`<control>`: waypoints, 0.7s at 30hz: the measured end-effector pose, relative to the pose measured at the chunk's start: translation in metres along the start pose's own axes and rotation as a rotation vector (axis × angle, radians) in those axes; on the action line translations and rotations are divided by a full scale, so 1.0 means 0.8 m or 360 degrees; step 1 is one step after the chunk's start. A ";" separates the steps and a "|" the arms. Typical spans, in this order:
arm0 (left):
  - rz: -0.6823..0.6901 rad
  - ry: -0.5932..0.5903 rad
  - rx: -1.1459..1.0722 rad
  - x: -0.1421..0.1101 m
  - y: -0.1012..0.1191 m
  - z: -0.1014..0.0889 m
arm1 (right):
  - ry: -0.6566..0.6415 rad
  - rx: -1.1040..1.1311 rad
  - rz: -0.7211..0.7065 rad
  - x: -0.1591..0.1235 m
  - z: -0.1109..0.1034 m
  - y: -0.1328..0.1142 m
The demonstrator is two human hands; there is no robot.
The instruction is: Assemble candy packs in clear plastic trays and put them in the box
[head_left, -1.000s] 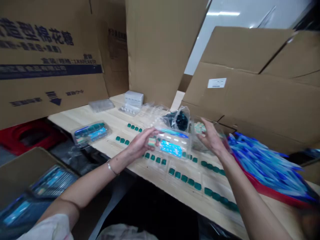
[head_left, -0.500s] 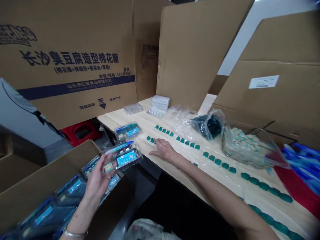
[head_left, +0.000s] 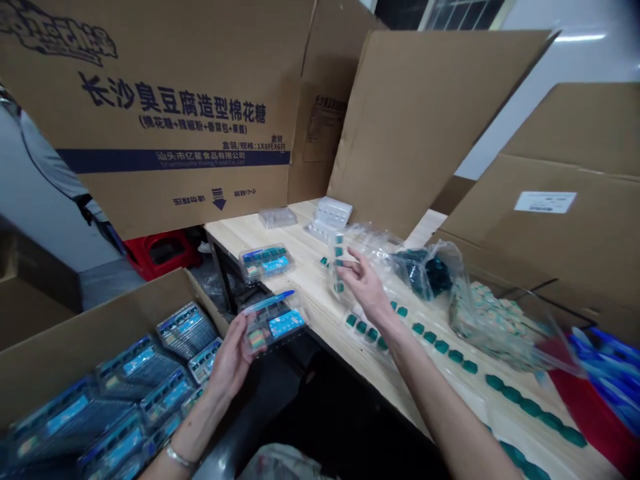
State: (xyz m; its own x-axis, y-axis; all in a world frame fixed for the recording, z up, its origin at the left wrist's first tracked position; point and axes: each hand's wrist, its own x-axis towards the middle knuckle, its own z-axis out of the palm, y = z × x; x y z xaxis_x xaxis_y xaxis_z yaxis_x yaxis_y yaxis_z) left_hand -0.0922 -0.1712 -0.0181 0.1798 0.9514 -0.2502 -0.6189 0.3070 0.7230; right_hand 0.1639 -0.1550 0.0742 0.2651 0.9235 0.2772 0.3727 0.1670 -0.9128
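Observation:
My left hand (head_left: pixel 230 363) grips the edge of a clear plastic tray (head_left: pixel 273 337) at the table's near edge. In that tray lie a blue printed card (head_left: pixel 287 323), a blue stick-like piece and a small striped block. Raised above the table, my right hand (head_left: pixel 367 287) pinches a clear strip (head_left: pixel 337 273) of green pieces, tipped up on end. A similar filled tray (head_left: pixel 267 263) lies on the table beyond my left hand. More green pieces (head_left: pixel 367 331) stand in rows near my right forearm.
An open carton (head_left: pixel 200 293) at lower left holds stacks of filled trays. Clear empty trays (head_left: pixel 277 217) sit at the back. A bag of dark green pieces (head_left: pixel 425 270), a clear bin of small striped blocks (head_left: pixel 495 320) and blue pieces (head_left: pixel 605 373) lie right. Large cardboard (head_left: pixel 425 127) walls the table.
My right hand has lifted a strip of green pieces off the table and tipped it up. My left hand still holds the tray. The view has shifted, showing more of the carton.

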 end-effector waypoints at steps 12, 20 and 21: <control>-0.0304 -0.0270 -0.0138 -0.001 -0.043 0.052 | -0.0081 0.1575 0.0695 -0.135 0.071 0.007; -0.0203 -0.0223 0.0000 0.002 -0.054 0.048 | 0.0066 0.1105 0.0900 -0.144 0.055 0.016; -0.0210 -0.0228 -0.0023 0.002 -0.054 0.048 | 0.0073 0.1075 0.0907 -0.143 0.053 0.018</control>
State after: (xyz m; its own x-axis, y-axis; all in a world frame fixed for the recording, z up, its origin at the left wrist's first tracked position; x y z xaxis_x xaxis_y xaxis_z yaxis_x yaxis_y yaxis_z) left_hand -0.0356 -0.1816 -0.0251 0.3664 0.8971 -0.2469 -0.5935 0.4297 0.6805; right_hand 0.1008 -0.2438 0.0168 0.2910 0.9163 -0.2753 -0.4278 -0.1327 -0.8941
